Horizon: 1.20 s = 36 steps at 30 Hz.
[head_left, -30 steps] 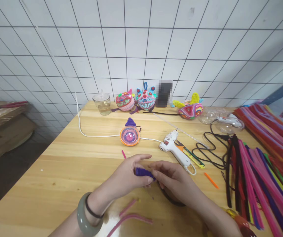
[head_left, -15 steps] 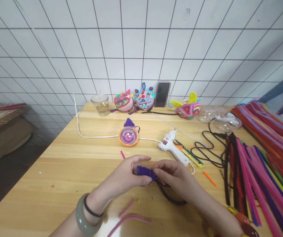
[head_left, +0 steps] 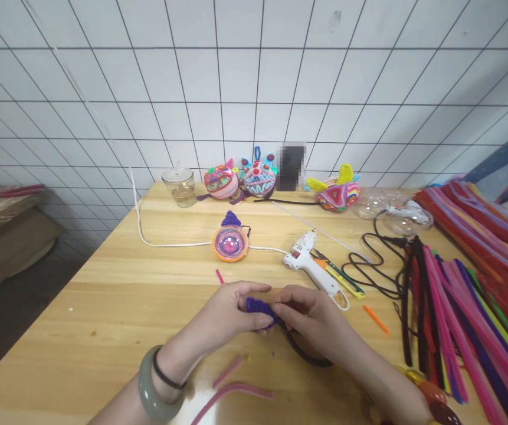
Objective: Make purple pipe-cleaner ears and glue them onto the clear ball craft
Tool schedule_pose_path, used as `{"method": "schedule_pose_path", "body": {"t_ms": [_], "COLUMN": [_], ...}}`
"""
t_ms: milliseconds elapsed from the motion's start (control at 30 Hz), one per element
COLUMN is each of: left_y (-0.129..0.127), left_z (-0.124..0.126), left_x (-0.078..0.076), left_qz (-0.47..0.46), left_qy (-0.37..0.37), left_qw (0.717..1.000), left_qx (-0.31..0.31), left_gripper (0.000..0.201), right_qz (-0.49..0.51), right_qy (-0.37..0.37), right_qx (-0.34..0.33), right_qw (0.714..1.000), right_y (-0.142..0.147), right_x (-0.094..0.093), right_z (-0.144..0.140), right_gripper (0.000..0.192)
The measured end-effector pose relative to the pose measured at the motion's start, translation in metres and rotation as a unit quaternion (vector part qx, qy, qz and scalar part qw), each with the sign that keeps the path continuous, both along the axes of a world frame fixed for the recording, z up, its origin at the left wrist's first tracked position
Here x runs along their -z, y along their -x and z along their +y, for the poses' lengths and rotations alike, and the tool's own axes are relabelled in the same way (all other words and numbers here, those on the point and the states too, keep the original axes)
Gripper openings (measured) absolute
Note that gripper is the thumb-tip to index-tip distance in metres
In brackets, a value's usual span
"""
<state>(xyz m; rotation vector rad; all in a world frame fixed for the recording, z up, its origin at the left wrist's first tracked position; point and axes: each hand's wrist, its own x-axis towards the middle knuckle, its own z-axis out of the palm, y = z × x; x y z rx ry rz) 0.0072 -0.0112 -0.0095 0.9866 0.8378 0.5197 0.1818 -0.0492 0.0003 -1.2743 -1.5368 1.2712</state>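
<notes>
Perhaps scissors (head_left: 346,284), glue gun (head_left: 310,265) beyond hands (head_left: 233,308) (head_left: 311,308)

1. Premises: craft work area; whether workshop or home cannot be determined.
2. Equipment: glue gun (head_left: 303,252) on wooden table (head_left: 103,307).
3. Stock: bundled coloured fuzzy stems (head_left: 442,319).
4. Products: decorated figures (head_left: 259,177) beside white gridded wall (head_left: 236,77).

Glass cup (head_left: 178,192), part-filled, near a white tiled wall (head_left: 238,74) – cardboard box (head_left: 12,248) at far left
</notes>
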Motion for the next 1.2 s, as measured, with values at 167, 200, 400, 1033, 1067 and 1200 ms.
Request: {"method": "schedule_pose_path", "body": {"t_ms": [167,200,400,1033,1067,1200], "left_y": [0.000,-0.001,-0.002,-0.002,-0.002,-0.001], "left_z": [-0.001,-0.001,0.001,0.000,0.000,0.000], "left_x": [-0.001,-0.001,-0.005,-0.011,-0.011,-0.009], "left_qz": [0.005,0.006,0.000,0.033,0.028,0.001], "left_qy": [-0.004,-0.008,-0.039,-0.048,-0.044,-0.030], "left_qw": [1.000,1.000,0.999,0.998,0.998,1.000], "left_qx": [-0.010,-0.011,-0.008,-0.025,-0.026,-0.004], "left_gripper": [0.057,0.056,0.048,0.030,0.031,0.031], "right_qz": [0.069,0.075,0.091,0.124,0.124,0.136], "right_qy": [0.030,0.034,0.060,0.071,0.069,0.074], "right_qx": [0.001,0.001,-0.015,0.001,0.000,-0.016], "right_qw": [0.997,0.997,0.994,0.990,0.990,0.988], "right_y": [0.002,0.002,0.000,0.000,0.000,0.000], "right_x": [0.005,0.005,0.006,0.008,0.007,0.005], "right_z": [0.000,0.000,0.001,0.000,0.000,0.001], "right_gripper": [0.022,0.022,0.023,0.027,0.028,0.028]}}
